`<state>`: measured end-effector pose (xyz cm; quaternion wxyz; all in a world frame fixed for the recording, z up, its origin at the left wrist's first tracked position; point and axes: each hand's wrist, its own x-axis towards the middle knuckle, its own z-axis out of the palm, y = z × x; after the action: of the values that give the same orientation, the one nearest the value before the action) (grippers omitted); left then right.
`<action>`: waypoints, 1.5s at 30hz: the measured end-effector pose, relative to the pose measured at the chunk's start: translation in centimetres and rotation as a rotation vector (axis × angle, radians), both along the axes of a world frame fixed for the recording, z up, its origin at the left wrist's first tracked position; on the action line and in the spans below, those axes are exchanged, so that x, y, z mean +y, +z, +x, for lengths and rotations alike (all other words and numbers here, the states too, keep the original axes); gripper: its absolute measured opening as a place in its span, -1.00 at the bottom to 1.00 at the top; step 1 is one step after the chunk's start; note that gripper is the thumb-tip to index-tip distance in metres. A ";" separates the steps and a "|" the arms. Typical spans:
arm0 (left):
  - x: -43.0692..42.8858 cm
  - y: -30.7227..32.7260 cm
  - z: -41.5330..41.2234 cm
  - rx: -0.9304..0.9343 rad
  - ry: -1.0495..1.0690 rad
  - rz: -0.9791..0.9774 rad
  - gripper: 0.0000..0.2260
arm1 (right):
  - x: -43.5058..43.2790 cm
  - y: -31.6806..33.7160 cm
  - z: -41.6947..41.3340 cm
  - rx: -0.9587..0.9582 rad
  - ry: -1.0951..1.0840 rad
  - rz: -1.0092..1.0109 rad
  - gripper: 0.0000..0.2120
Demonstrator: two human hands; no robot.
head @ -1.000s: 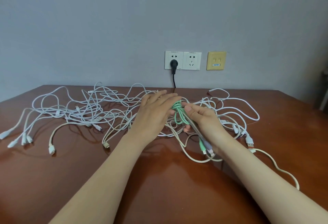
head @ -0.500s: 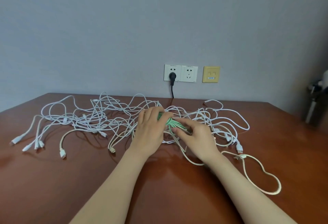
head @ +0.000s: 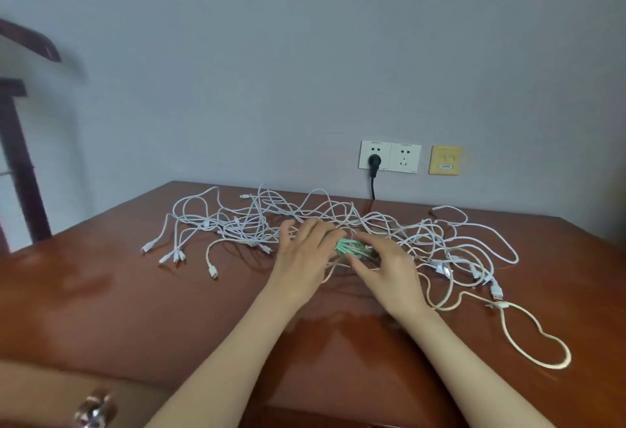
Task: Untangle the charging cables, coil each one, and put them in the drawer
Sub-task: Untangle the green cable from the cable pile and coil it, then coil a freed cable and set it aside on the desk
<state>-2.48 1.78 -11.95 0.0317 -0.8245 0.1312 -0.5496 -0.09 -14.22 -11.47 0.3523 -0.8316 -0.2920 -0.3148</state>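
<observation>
Head view: a brown wooden table (head: 169, 309) bears a wide tangle of white charging cables (head: 244, 226) along its far side. 2 hands meet at its middle. The left hand (head: 305, 258) lies on the strands, fingers straight and slightly spread; the right hand (head: 389, 268) pinches a small coiled green cable (head: 352, 246) between thumb and curled fingers. A black plug (head: 373, 160) sits in the wall socket (head: 365, 149) behind.

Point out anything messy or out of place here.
The white cables sprawl in one tangled heap across the table, with a green cable bunched between the left hand and right hand. Nothing looks damaged.
</observation>
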 end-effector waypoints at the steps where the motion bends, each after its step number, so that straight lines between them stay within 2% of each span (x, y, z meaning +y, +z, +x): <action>1: 1.1 0.2 -0.6 0.007 0.014 0.012 -0.76 | 0.7 0.0 -0.4 0.007 0.015 -0.013 -0.66; 5: 6.2 1.3 -3.6 0.164 0.058 -0.052 -0.64 | 3.9 0.3 -1.9 0.068 0.054 0.002 -0.65; 8: 10.2 2.3 -6.0 0.259 0.055 -0.125 -0.67 | 6.9 0.8 -3.1 0.144 0.111 0.024 -0.66; 10: 12.7 2.7 -7.6 0.343 0.041 -0.177 -0.67 | 9.0 1.2 -4.0 0.176 0.155 -0.016 -0.69; 14: 17.2 2.8 -10.7 0.472 0.146 -0.248 -0.57 | 13.9 1.5 -6.4 0.238 0.304 -0.128 -0.79; 19: 21.8 2.6 -14.4 0.502 0.241 -0.404 -0.56 | 20.1 0.6 -9.4 0.280 0.399 -0.266 -0.71; 23: 25.5 2.1 -17.0 0.486 0.289 -0.490 -0.54 | 24.1 0.5 -11.4 0.275 0.435 -0.170 -0.77; 26: 27.3 2.0 -18.4 0.494 0.358 -0.535 -0.54 | 26.4 0.4 -12.5 0.251 0.480 -0.203 -0.82; 29: 28.2 1.7 -19.3 0.519 0.461 -0.577 -0.57 | 28.4 0.1 -13.4 0.210 0.480 -0.299 -0.78; 35: 29.7 -0.4 -20.2 0.580 0.560 -0.707 -0.59 | 30.4 -1.2 -14.8 0.221 0.460 -0.543 -0.55; 38: 29.7 -1.4 -20.5 0.647 0.582 -0.759 -0.62 | 30.5 -1.9 -14.7 0.180 0.425 -0.636 -0.57; 41: 29.2 -1.0 -20.5 0.655 0.578 -0.769 -0.60 | 30.4 -1.9 -14.1 0.210 0.469 -0.604 -0.60; 45: 28.2 1.1 -19.5 0.624 0.515 -0.784 -0.55 | 28.9 -1.1 -12.3 0.309 0.505 -0.436 -0.61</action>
<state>-21.94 29.93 -10.81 -0.1844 -0.9033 -0.2853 -0.2619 -12.37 14.67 -12.57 0.2731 -0.8265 -0.4919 -0.0190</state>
